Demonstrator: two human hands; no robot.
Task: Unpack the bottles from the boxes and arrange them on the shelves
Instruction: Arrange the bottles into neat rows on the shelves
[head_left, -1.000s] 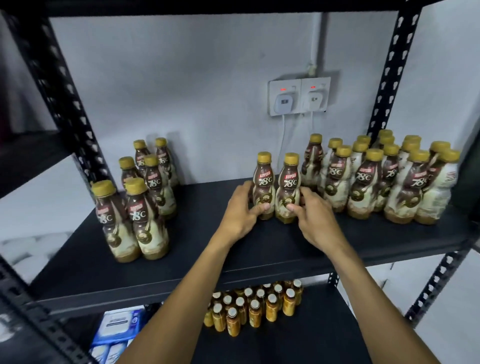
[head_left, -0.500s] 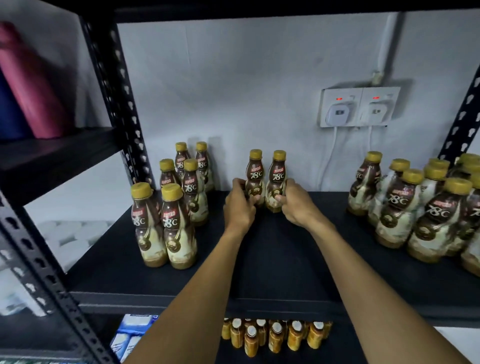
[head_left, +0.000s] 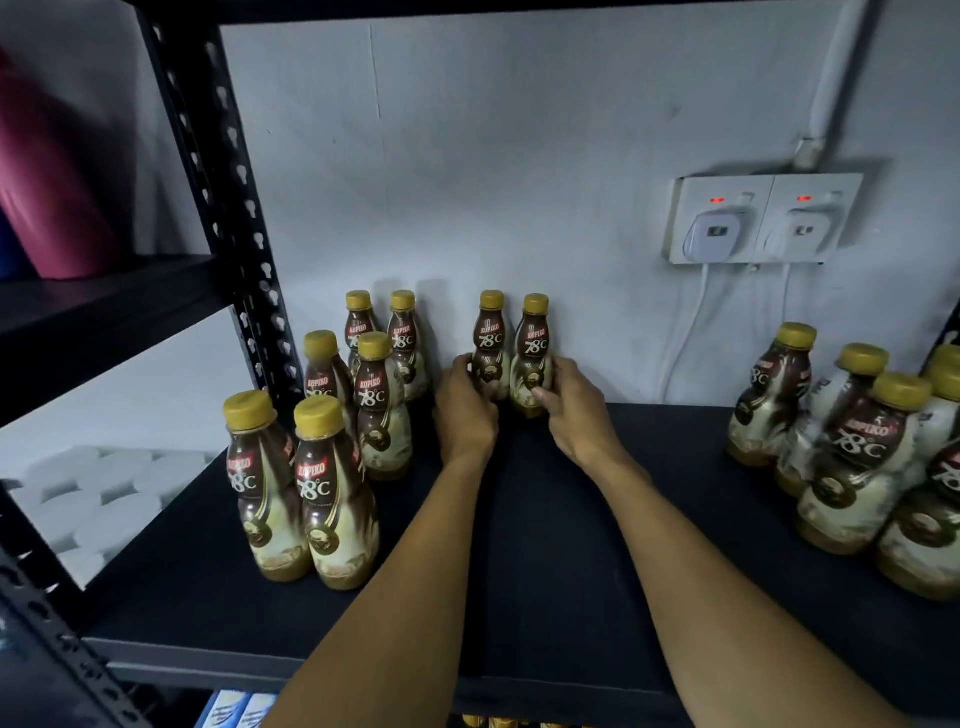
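Now, on the head view, my left hand (head_left: 465, 413) curls round one coffee bottle (head_left: 491, 340) and my right hand (head_left: 575, 410) round its twin (head_left: 535, 345). Both stand upright and touching on the black shelf (head_left: 545, 545), below-left of the wall socket (head_left: 763, 218).

two bottles (head_left: 511, 353) stand side by side far on the shelf (head_left: 545, 545), a six-bottle group (head_left: 332, 415) left, another cluster (head_left: 857, 452) right.

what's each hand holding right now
Left hand grips the left Kopiko bottle of the pair at the back wall.
Right hand grips the right Kopiko bottle beside it.
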